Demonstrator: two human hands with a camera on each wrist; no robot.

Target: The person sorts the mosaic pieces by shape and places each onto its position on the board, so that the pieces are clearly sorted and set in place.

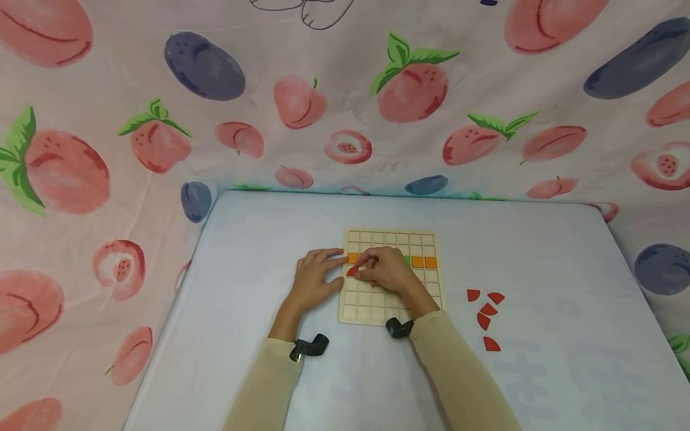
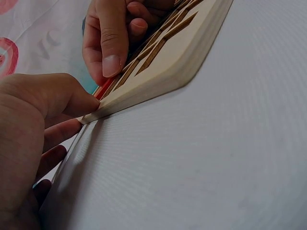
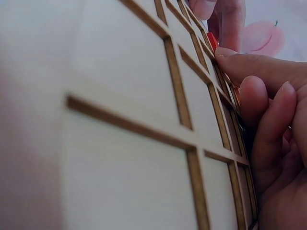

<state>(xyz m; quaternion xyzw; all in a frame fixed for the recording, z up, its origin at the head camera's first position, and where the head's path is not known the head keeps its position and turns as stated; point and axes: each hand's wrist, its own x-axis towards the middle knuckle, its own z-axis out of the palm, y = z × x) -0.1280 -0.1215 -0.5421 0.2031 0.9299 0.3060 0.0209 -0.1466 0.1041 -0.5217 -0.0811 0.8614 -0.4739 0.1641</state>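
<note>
A light wooden grid board (image 1: 363, 313) lies on the table, its cells divided by raised strips. My right hand (image 1: 395, 272) reaches over it and pinches a red quarter-circle piece (image 1: 352, 272) between thumb and finger, at a cell by the left edge. Its other fingers are curled in. My left hand (image 1: 314, 278) rests at the board's left edge, fingers spread and fairly straight; in the left wrist view its thumb (image 2: 79, 98) touches the rim close to the red piece (image 2: 102, 88). One row above, orange square pieces (image 1: 424, 262) and a green piece (image 1: 407, 260) sit in cells, partly covered by my right hand.
Several loose red quarter-circle pieces (image 1: 483, 321) lie on the white table (image 1: 544, 257) to the right of the board. Fruit-patterned cloth (image 1: 302, 161) hangs behind and at both sides. Each wrist wears a small black camera (image 1: 312, 346).
</note>
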